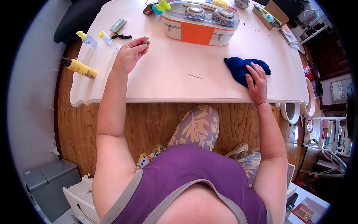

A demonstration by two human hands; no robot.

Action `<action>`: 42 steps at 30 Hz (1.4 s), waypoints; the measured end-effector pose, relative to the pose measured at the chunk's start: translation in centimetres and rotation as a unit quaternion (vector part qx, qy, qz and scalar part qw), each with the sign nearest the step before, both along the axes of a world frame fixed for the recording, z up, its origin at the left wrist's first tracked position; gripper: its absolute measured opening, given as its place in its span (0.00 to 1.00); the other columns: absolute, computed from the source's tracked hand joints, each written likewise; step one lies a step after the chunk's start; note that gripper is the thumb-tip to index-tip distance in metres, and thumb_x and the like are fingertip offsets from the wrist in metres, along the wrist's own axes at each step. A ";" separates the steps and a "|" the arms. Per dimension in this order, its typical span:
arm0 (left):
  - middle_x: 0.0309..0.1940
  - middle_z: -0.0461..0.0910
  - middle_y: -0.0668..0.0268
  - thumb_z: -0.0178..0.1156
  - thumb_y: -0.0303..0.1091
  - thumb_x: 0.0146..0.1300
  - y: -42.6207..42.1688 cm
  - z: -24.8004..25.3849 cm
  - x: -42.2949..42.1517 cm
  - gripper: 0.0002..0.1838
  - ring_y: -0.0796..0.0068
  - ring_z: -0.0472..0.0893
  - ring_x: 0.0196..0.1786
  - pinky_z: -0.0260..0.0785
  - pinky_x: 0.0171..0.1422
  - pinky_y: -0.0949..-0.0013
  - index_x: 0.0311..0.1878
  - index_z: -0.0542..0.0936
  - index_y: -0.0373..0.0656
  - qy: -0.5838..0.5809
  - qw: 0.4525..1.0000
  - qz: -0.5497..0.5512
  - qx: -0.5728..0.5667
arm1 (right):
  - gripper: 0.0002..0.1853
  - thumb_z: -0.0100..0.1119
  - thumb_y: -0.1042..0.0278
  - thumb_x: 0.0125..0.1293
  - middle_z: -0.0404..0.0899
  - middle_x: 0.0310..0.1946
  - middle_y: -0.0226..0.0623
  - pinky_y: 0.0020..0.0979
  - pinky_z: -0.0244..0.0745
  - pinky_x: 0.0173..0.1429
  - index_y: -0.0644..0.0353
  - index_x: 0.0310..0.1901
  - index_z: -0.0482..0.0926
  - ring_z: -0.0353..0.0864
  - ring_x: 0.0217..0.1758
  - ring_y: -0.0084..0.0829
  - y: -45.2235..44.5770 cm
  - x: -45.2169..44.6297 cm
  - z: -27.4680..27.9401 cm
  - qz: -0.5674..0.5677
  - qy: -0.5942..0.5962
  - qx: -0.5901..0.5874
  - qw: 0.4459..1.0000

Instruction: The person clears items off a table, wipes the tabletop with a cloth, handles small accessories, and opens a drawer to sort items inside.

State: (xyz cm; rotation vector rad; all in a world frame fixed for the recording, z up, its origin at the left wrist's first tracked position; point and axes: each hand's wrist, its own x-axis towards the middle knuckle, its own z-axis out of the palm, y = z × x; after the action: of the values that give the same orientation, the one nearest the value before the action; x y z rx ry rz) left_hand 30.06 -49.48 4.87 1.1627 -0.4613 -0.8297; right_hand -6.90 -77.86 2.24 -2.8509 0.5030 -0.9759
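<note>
My left hand (132, 54) is raised over the left part of the pink-white table (175, 67). Its thumb and fingertips pinch a small greenish-brown lump (145, 42), too small to name surely. On the right, my right hand (256, 83) lies on a crumpled dark blue cloth (238, 70). Those fingers are stretched out and slightly apart on top of the fabric, not wrapped round it. Between the hands, a thin brown stick (194, 76) lies on the tabletop.
An orange and white case (197, 33) stands at the back, with patterned bowls (223, 15) on its clear lid. A yellow bottle (81, 68), smaller bottles (88, 40) and a black hair clip (121, 36) are at left. An open cardboard box (270, 16) sits back right.
</note>
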 end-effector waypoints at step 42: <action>0.34 0.76 0.69 0.52 0.36 0.67 0.1 -0.2 1.8 0.15 0.84 0.73 0.36 0.62 0.32 0.83 0.51 0.75 0.35 0.030 0.996 -0.063 -0.053 | 0.16 0.54 0.60 0.63 0.72 0.55 0.39 0.41 0.57 0.66 0.54 0.51 0.77 0.65 0.61 0.43 -0.1 -0.1 -0.1 0.001 -0.005 0.008 1.000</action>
State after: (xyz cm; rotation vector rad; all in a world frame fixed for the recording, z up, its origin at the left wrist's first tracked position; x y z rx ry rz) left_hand 31.88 -49.37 4.69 1.0161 -0.5279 -0.9358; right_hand -7.05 -77.92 2.13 -2.8308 0.5057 -0.9796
